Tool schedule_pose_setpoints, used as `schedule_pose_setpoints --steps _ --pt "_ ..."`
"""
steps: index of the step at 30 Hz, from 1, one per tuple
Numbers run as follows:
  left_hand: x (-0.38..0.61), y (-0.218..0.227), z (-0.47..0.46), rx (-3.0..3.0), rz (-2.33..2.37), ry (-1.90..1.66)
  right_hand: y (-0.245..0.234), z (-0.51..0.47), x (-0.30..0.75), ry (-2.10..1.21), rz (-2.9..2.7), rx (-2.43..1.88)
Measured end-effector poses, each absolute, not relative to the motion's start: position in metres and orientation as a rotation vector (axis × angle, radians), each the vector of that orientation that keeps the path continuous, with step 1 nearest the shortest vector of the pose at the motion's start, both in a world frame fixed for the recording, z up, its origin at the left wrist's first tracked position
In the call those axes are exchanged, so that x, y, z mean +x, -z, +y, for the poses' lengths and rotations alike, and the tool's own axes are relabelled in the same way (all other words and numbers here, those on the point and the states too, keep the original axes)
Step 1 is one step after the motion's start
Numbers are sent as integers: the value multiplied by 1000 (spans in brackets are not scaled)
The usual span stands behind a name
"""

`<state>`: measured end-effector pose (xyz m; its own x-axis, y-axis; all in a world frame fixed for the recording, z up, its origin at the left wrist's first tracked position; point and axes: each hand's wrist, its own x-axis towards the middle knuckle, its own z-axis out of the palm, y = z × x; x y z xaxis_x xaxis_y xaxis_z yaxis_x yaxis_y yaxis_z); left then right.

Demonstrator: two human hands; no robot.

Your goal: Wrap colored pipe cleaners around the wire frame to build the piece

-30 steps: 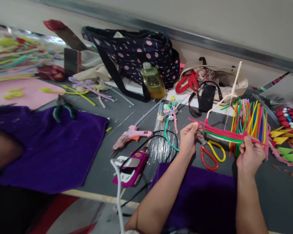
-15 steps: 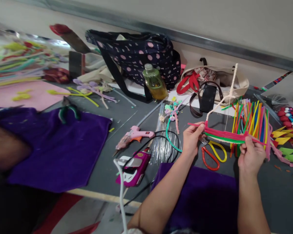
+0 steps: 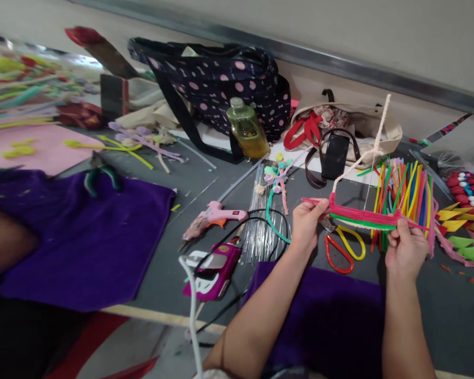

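Observation:
Between my two hands, a pipe-cleaner craft piece (image 3: 363,217) is held up, its flat band pink and green with a pale lower edge. From its left end a cream twisted stem rises to a knot and a tall upright tip. My left hand (image 3: 307,221) pinches the band's left end, where a pink end sticks out past the fingers. At the right end, my right hand (image 3: 406,245) pinches the band, with pink ends beyond it. Scissors (image 3: 349,247) with red and yellow handles lie below the band, their blades partly hidden. A bundle of coloured pipe cleaners (image 3: 408,189) lies behind.
A pink glue gun (image 3: 217,215), a purple-and-white device (image 3: 213,273) and cables lie left of my arms. Clear sticks (image 3: 258,237), a bottle (image 3: 247,129), a phone (image 3: 335,156) and bags stand or lie behind. Another person's arm (image 3: 8,239) is beside a purple cloth (image 3: 90,247) with pliers (image 3: 101,173).
The view has shifted slightly, so items on the left appear further left. Both hands keep the same pinch on the craft piece, and its upright tip leans slightly further right.

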<state>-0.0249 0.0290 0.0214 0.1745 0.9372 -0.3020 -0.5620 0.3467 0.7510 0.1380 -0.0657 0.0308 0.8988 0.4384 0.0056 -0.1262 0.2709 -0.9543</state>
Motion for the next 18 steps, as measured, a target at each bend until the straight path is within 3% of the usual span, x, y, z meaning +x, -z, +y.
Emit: schedule_pose_setpoints --steps 18 --pt "-26 -18 32 487 734 -1111 -32 -65 137 -353 -320 -1274"
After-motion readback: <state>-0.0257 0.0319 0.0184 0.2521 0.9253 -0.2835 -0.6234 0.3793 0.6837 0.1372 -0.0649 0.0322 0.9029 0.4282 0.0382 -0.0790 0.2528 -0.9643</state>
